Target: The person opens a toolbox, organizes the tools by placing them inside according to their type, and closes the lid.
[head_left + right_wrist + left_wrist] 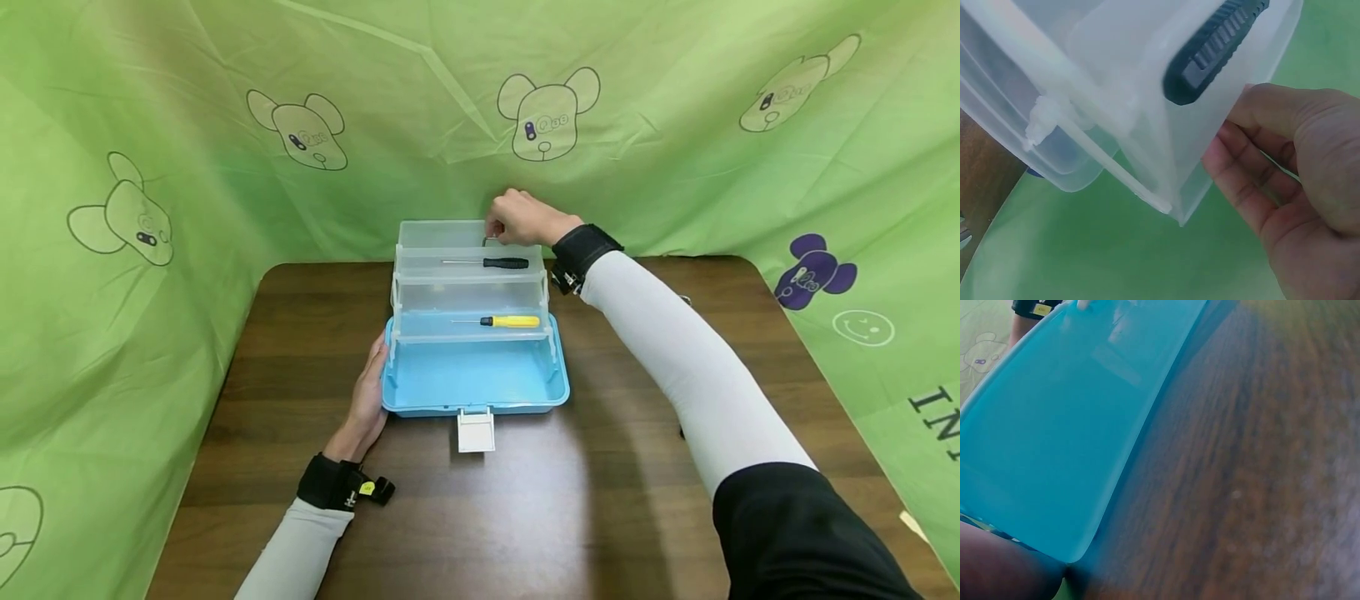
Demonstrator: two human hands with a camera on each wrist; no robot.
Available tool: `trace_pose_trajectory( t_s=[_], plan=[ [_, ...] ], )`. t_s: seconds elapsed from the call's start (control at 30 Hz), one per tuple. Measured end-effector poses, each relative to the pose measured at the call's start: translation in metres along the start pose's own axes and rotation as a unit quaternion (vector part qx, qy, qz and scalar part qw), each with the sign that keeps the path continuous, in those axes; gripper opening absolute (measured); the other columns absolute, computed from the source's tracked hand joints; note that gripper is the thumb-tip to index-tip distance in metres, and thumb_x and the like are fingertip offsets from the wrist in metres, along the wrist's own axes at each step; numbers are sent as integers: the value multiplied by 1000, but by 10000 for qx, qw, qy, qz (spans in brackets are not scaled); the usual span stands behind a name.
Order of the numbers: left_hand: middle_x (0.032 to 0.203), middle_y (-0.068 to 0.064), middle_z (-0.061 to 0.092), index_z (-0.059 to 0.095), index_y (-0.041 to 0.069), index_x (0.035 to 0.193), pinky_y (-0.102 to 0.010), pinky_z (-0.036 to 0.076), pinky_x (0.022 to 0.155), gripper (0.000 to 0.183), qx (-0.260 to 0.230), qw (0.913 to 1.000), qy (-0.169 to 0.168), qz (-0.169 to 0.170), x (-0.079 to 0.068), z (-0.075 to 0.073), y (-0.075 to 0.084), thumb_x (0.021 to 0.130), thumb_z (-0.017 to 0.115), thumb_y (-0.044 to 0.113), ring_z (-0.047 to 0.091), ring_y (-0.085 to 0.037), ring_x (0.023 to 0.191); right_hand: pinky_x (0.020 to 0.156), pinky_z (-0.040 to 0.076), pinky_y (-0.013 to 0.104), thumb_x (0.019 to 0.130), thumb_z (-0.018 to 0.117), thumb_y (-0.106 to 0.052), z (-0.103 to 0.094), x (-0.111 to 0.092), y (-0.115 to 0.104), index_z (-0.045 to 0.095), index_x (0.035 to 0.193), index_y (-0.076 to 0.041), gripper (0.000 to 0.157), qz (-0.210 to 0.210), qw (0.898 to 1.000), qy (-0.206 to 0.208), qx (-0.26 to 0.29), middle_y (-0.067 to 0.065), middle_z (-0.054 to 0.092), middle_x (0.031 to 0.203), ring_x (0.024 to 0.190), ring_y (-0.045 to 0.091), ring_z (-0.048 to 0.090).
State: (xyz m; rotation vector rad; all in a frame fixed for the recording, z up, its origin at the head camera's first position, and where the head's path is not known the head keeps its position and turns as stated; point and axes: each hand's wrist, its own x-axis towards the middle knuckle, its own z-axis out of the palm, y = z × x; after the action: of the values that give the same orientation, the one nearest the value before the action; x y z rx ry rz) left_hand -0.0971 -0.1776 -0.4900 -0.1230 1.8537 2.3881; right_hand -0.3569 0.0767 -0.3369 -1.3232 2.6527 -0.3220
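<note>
Two hands on my feed. Right hand (528,218) sits at the back of the clear trays (442,235), fingertips pinching a small dark hooked piece (487,241); its long axis I can't make out. Black screwdriver (507,262) lies just in front, axis left-right, handle right. Left hand (367,398), farther off, rests extended against the blue toolbox's (480,379) left wall.

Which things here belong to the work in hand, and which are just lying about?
Belonging to the work, it seems:
blue toolbox, left hand at its side, right hand at its top
black-handled screwdriver
yellow-handled screwdriver

Apparently just lying about:
pale scrap at the edge of the table
shiny thing beside the right sleeve, mostly hidden
</note>
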Motion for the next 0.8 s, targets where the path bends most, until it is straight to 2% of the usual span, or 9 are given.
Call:
trace_pose_trajectory(
  t_s=[0.53, 0.8],
  plan=[
    [178, -1, 5, 5, 15, 172, -39, 6, 132, 59, 163, 9997, 73, -135, -1, 1, 1, 119, 20, 36, 2, -16, 163, 86, 59, 44, 89, 64, 10, 2, -1, 2, 82, 100, -2, 24, 19, 9999, -146, -69, 14, 78, 98, 91, 29, 72],
    [178, 0, 6, 6, 16, 172, -39, 7, 132, 59, 143, 9998, 84, -135, -1, 1, 1, 118, 19, 37, 4, -16, 163, 94, 58, 46, 89, 62, 6, -8, -6, 1, 81, 111, 0, 29, 238, 9995, -154, -107, 17, 78, 109, 102, 32, 72]
  ],
)
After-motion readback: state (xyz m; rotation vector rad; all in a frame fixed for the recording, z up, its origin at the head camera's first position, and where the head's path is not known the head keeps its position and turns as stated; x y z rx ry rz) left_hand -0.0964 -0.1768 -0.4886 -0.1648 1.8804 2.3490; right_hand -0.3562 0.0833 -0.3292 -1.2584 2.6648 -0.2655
